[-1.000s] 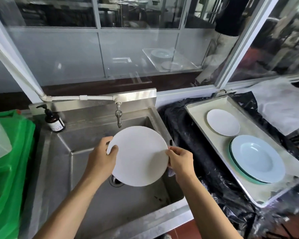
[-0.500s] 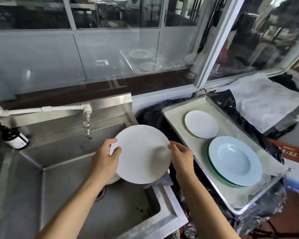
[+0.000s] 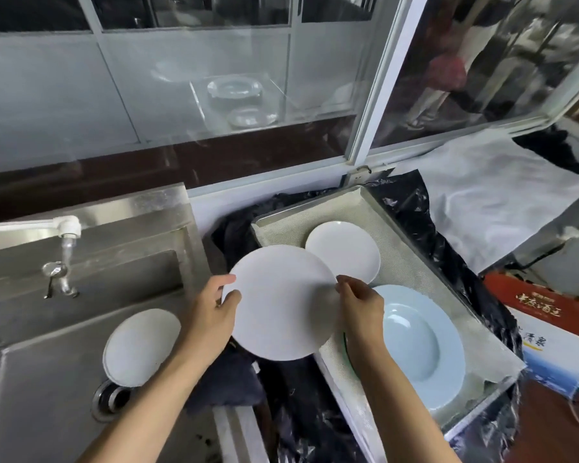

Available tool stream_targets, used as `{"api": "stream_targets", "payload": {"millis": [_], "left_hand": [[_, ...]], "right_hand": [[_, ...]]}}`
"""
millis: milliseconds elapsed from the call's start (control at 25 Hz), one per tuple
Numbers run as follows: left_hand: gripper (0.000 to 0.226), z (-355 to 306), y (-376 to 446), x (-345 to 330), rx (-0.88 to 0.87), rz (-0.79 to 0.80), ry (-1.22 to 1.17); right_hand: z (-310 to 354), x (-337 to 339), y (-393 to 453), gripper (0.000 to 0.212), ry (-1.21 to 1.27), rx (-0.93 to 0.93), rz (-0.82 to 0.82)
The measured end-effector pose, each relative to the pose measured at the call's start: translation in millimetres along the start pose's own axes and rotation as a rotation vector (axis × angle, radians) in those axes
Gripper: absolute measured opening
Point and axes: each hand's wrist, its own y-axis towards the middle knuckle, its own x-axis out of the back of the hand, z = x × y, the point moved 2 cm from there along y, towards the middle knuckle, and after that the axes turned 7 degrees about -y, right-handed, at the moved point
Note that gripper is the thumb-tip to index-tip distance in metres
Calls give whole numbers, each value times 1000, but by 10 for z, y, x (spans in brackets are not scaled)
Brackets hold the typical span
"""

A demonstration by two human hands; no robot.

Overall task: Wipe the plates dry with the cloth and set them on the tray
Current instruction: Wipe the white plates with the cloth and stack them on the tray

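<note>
Plate, white, held over tray edge; left hand and right hand fingers pinching opposite rims.

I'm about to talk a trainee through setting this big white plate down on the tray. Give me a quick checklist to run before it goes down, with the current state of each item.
1. Grip: left hand and right hand each hold an edge of the large white plate: ok.
2. Plate over the tray: only partly; its left half hangs over the black plastic: not ok.
3. Free landing spot: the small white plate and blue plate fill most of the tray: not ok.
4. Plate dry: cannot tell.
5. Cloth out of the way: dark cloth lies below the plate: ok.
</note>
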Motion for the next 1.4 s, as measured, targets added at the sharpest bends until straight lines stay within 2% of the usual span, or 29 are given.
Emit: {"api": "stream_targets", "payload": {"millis": [360,560,640,880,1120,1400], "left_hand": [[25,-140,738,-1389,78,53,-78],[42,-87,1150,-1874,93,41,-91],[48,-62,1280,-2006,100,48,-50],[39,33,1538,-2289,110,72,6],[51,54,1473,-2363,118,88,95],[51,103,1449,-2369,121,107,149]], "right_hand": [[-220,420,1428,23,-9,-51,-84],[-330,383,1967,28,-14,-59,-91],[-364,355,2119,29,-11,-51,-85],[-455,302,2464,29,-24,-34,-96],[-516,243,2499,33,-101,5,-103],[-555,227,2501,35,-131,1,-84]]}}
